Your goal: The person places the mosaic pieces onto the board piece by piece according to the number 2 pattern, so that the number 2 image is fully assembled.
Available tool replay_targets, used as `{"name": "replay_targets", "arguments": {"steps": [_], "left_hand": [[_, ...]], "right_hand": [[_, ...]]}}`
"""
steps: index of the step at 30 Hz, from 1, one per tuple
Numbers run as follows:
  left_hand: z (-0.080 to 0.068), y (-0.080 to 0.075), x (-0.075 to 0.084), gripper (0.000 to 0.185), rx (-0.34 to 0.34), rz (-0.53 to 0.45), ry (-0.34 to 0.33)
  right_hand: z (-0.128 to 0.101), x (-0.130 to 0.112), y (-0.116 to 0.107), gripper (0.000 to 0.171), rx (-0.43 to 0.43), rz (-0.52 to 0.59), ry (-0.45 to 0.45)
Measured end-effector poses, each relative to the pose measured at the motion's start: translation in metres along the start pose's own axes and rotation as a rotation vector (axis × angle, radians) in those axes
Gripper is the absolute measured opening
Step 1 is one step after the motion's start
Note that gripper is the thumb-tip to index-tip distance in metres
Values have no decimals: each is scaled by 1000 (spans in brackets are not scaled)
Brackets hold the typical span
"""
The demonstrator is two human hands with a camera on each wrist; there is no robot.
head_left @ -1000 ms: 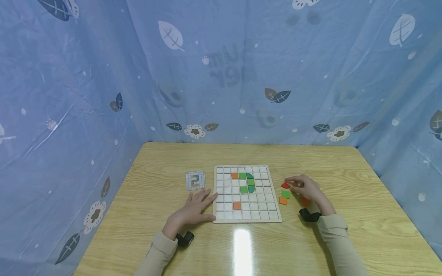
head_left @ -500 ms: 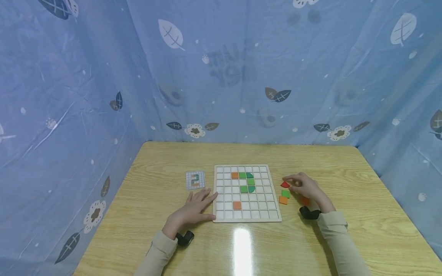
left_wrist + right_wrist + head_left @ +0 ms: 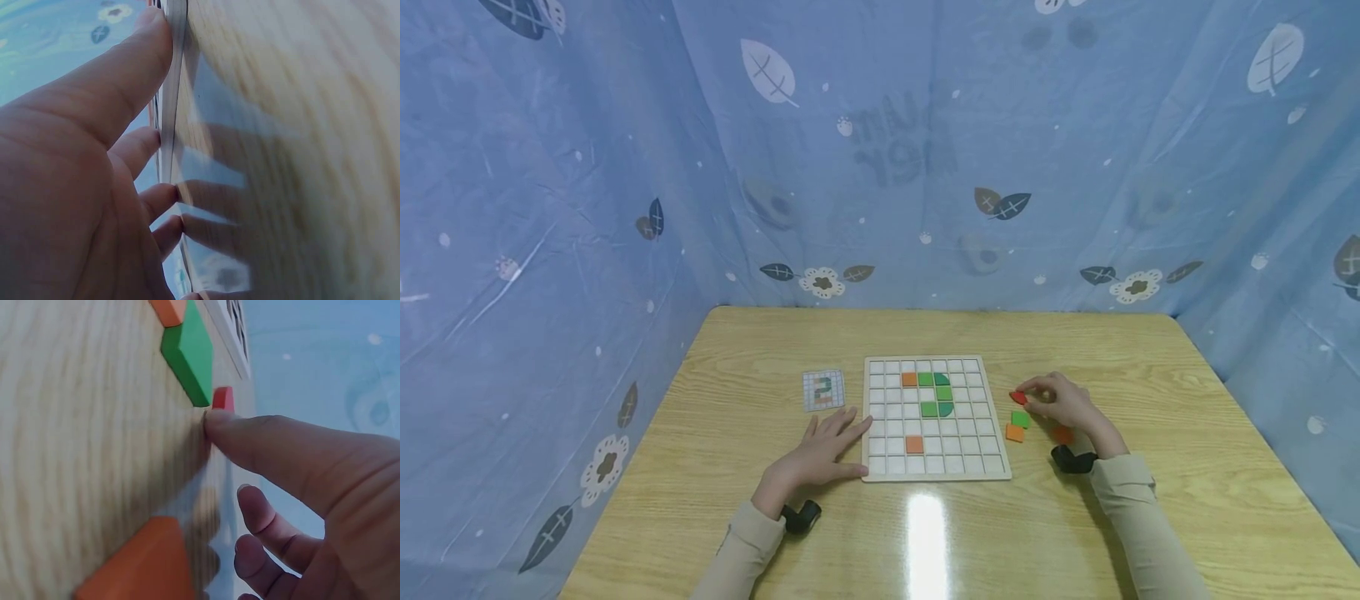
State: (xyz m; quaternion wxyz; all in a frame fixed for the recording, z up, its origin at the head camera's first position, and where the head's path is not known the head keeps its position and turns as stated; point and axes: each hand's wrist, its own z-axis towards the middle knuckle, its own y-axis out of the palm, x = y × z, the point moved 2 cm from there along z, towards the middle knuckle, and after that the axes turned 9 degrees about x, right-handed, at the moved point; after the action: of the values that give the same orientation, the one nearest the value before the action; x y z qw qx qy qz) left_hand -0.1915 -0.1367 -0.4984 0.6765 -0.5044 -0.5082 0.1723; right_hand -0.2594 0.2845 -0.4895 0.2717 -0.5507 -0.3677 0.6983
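L hand [image 3: 820,457] flat on table [image 3: 760,517], fingers straight and spread, tips touching the left edge of the grid board [image 3: 934,473]; holds nothing. Wrist cam confirms: fingers [image 3: 119,94] pressed along the board's rim. R hand [image 3: 1063,406] on the other side of the board, fingers curled, thumb + index pinching the red piece [image 3: 1017,397] at its tip. R wrist cam shows thumb tip [image 3: 215,422] touching table right at the red piece [image 3: 223,398], so piece looks at or barely off the surface, can't tell if lifted. Key relation: red piece sits just right of board's right edge, at R hand's fingertips, L hand well apart w/ the whole board between → R hand is the nearer one by far. Piece too small to read a long axis. Near it, closer to the person: green square [image 3: 1020,419], orange square [image 3: 1015,433], another orange piece [image 3: 1063,434] partly under R palm. Board cells: orange + green tiles in upper rows, lone orange tile [image 3: 914,444] lower down. Farther left, pattern card [image 3: 823,390] beside the board. Blue leaf-print cloth [image 3: 625,167] behind.
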Motion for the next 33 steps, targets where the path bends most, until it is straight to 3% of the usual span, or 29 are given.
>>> {"name": "replay_targets", "arguments": {"steps": [17,33], "left_hand": [[-1,0,0,76,-1,-4,-6],[0,-1,1,76,1,8,-4]], "right_hand": [[-1,2,4,28,82,-23,25],[1,-10,7,38,131,-32,74]]}}
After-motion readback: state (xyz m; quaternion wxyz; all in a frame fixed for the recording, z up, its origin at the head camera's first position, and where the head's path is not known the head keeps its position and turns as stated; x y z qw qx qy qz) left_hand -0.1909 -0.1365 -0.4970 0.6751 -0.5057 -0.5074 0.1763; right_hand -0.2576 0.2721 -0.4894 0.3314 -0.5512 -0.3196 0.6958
